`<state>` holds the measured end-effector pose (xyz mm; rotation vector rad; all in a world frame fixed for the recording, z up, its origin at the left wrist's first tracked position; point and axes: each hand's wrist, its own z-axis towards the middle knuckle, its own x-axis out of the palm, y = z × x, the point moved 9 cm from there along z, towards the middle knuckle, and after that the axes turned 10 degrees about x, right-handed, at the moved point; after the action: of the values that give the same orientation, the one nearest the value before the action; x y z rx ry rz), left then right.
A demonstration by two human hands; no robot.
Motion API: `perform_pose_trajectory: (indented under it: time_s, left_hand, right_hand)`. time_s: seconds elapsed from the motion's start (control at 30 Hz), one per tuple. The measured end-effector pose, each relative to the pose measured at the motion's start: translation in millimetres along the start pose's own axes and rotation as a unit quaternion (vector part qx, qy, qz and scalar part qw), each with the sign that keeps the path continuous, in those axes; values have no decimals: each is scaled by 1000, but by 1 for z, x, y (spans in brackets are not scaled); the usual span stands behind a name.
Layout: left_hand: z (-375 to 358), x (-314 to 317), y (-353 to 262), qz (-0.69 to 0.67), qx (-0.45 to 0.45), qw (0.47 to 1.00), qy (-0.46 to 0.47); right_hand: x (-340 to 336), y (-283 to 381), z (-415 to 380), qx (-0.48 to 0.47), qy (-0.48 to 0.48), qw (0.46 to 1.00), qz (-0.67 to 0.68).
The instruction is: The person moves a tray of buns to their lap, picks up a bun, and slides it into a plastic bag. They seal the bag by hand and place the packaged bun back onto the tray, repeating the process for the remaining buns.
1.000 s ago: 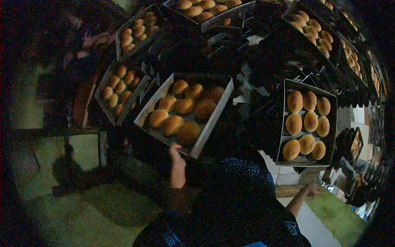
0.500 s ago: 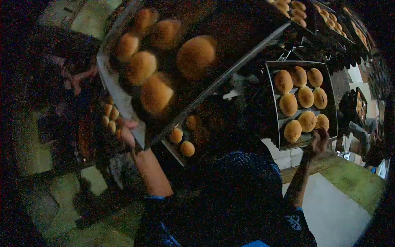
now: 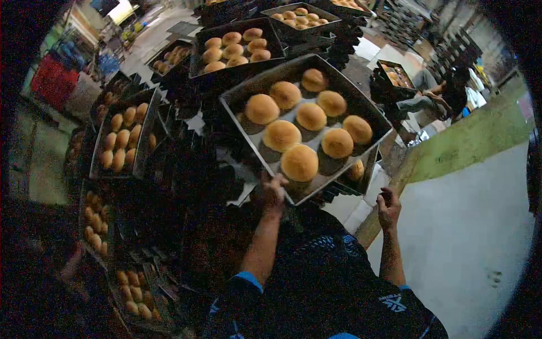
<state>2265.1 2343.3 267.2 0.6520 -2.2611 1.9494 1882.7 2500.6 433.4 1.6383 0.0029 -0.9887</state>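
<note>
My left hand (image 3: pixel 274 192) grips the near-left edge of a square metal baking tray (image 3: pixel 257 151), which is tilted in front of me. Several round golden-brown buns (image 3: pixel 311 116) lie in it, apart from one another. A lower tray (image 3: pixel 371 174) shows partly from beneath its right side, with one bun (image 3: pixel 357 169) visible and the others hidden. To the right of both trays, my right hand (image 3: pixel 389 208) is raised with loosely bent fingers and holds nothing.
More trays of buns (image 3: pixel 232 51) sit on dark stacks ahead, and others (image 3: pixel 122 138) stand at the left. At far right a seated person (image 3: pixel 437 99) is beside another tray (image 3: pixel 397 74). A green and white wall (image 3: pixel 468 203) runs along my right.
The tray in my left hand has moved from close up at the upper left to the centre, over the lower tray. My right hand has come away from the lower tray's near-right corner.
</note>
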Motion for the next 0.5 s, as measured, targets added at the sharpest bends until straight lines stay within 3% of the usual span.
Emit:
perform_pose_trajectory:
  time_s: [0.1,0.17,0.23,0.3,0.37,0.43,0.47,0.5]
  left_hand:
    - [-8,64,15,28,35,998,53]
    - [-12,87,23,66,80,992,69]
    - [-2,105,10,219,87,967,94]
    - [4,121,-26,383,99,910,123]
    - [10,131,-62,537,202,811,115]
    - [17,132,-86,502,155,800,289]
    - [29,113,-84,465,144,825,286]
    - [40,94,-82,428,133,848,283]
  right_hand:
    - [2,-51,-13,-9,-33,999,-40]
    - [14,-78,-25,21,-6,999,-38]
    - [33,-67,-29,51,49,996,-51]
    - [78,-63,-39,113,180,973,-94]
    - [118,-76,-41,146,267,951,-48]
    - [169,-124,-42,321,335,882,81]
    - [166,-93,-43,323,335,882,78]
    - [158,-26,-46,341,308,862,217]
